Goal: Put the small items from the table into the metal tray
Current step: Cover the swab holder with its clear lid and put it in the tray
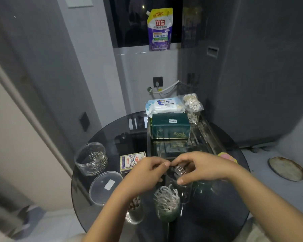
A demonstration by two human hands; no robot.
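A small shiny ribbed metal piece (179, 169) is pinched between the fingertips of both hands. My left hand (147, 173) holds its left end and my right hand (203, 168) curls over its right side. They hover over the near edge of the metal tray (209, 135), which lies at the middle back of the round glass table. In the tray stand a green tissue box (171, 126), a pack of wet wipes (164, 106) and a bag of cotton swabs (192, 103). What the metal piece is cannot be told.
On the left of the table sit a clear tub of metal clips (90, 158), its lid (106, 187) and a card box (132, 161). Near me stand a cup of white swabs (166, 203) and another cup (135, 208). Pink notes (228, 157) lie at the right.
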